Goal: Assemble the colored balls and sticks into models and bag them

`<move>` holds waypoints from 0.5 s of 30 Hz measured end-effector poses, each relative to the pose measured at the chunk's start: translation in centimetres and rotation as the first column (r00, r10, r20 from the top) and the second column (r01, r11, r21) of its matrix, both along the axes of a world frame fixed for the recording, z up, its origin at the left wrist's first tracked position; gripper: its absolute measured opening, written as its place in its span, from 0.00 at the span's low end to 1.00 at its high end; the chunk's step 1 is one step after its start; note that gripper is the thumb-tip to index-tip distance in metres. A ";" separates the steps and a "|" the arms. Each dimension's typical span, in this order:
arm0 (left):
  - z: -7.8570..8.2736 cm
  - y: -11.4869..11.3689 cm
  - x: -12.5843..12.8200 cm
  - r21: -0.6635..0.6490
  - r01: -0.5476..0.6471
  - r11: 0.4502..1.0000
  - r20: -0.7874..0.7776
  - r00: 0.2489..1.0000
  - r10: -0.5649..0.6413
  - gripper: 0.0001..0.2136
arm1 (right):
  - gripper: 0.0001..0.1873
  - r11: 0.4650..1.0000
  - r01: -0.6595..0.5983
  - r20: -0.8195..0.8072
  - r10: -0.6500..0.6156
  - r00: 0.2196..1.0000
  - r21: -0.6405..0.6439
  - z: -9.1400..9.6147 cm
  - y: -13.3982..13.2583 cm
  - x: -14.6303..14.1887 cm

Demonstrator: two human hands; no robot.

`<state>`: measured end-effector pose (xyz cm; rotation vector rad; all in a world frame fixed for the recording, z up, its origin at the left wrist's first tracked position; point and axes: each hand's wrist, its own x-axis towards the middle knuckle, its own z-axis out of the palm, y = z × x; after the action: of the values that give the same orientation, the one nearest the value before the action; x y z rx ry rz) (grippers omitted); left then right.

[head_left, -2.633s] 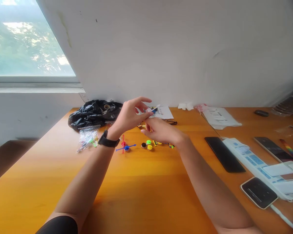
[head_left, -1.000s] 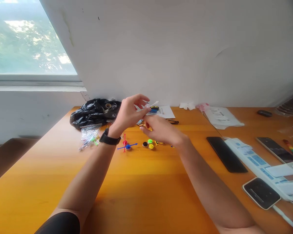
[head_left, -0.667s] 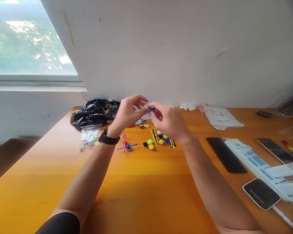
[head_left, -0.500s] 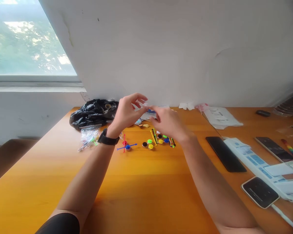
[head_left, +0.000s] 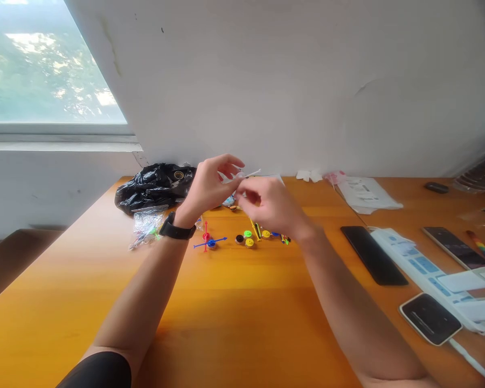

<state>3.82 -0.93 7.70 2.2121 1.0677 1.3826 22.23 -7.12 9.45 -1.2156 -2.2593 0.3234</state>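
Note:
My left hand (head_left: 212,180), with a black watch on its wrist, pinches a thin white plastic spinner arrow (head_left: 253,173) that sticks out to the right. Right beside it is my right hand (head_left: 269,202), its fingers curled and the fingertips meeting the left ones; what they hold is hidden. Below the hands on the table, a red arrow spinner (head_left: 206,236) stands next to a blue arrow spinner (head_left: 212,244). To their right lie small round pieces: a black one (head_left: 240,239), a green one (head_left: 248,234) and a yellow one (head_left: 249,243). Yellow and black arrows (head_left: 256,230) lie partly under my right hand.
A black plastic bag (head_left: 153,188) and a clear bag of small parts (head_left: 147,226) are at the left. On the right lie a black phone (head_left: 374,256), a power strip (head_left: 422,269), a white-edged device (head_left: 430,319) and a white package (head_left: 367,194). A wall stands behind the table.
My right hand has shifted slightly left and its fingers have curled in. The white arrow now shows above it. My left hand has barely moved.

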 end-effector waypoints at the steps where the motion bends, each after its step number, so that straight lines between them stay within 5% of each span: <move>1: 0.1 -0.1 0.0 0.000 0.002 1.000 0.000 1.000 -0.002 0.09 | 0.13 0.995 0.074 -0.016 -0.073 0.997 0.067 0.2 0.1 0.3; 6: 0.2 -0.2 0.3 0.017 -0.031 0.999 0.035 0.999 0.030 0.09 | 0.22 0.960 0.244 0.083 -0.257 0.963 0.137 -0.5 1.1 1.3; 10: 0.1 -0.1 0.4 0.013 -0.058 0.998 0.063 0.996 0.057 0.07 | 0.17 0.995 0.058 0.187 -0.042 0.982 -0.084 -1.6 1.4 0.9; 15: 0.0 0.0 0.4 -0.035 -0.085 0.996 0.070 0.994 0.087 0.07 | 0.06 0.970 -0.155 0.023 0.162 0.987 -0.186 -1.6 0.7 -0.3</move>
<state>4.18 -0.91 7.72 2.1005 1.1636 1.4583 21.95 -6.44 7.85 -1.1407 -2.4084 0.5860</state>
